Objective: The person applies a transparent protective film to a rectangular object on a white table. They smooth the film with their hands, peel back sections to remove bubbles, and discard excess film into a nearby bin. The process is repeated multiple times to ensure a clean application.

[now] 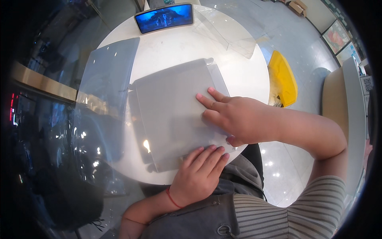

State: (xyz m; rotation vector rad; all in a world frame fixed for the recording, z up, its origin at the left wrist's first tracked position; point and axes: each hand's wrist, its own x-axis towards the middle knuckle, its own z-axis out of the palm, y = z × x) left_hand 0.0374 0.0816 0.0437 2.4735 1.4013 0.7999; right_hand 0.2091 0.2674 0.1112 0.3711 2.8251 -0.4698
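A translucent plastic sheet (173,110) with rounded cut tabs at its corners lies flat in front of me on a round white table (167,49). Along its right side, my right hand (235,119) rests palm down with fingers spread, index and middle fingers stretched over the surface. My left hand (198,173), a red cord at its wrist, lays its fingertips on the near edge. Neither hand grips anything. Part of the sheet's right edge is hidden under my right hand.
Clear plastic sheets (104,98) overhang the table's left edge. A folded clear plastic piece (229,35) lies at the far right. Behind stands a phone (164,18) with a lit screen. A yellow plastic object (283,79) is beside the table, and a counter (335,98) stands farther right.
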